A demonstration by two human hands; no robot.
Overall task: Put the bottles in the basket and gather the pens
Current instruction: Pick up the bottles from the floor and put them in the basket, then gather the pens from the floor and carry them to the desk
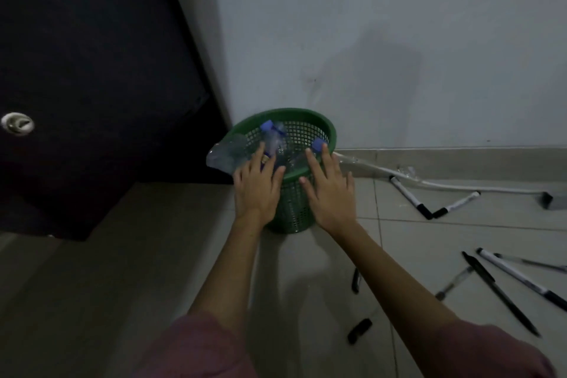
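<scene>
I see the left hand (256, 186) and right hand (331, 189) spread flat over the green basket (306, 115), grasping nothing. Clear bottles (227, 155) sit inside. Pens (518, 281) lie scattered on the floor (122, 270), right.

Your left hand (256, 186) and right hand (331, 190) covered the near rim of the green basket (294, 205) and the lower parts of the clear bottles (273, 139) inside, so you could not count them. Dim light and blur smeared the bottle (225, 156) hanging over the left rim. On the floor (153, 255), one pen (530, 262) ran off the right edge. Your right forearm hid part of the short black pen (355, 281).
</scene>
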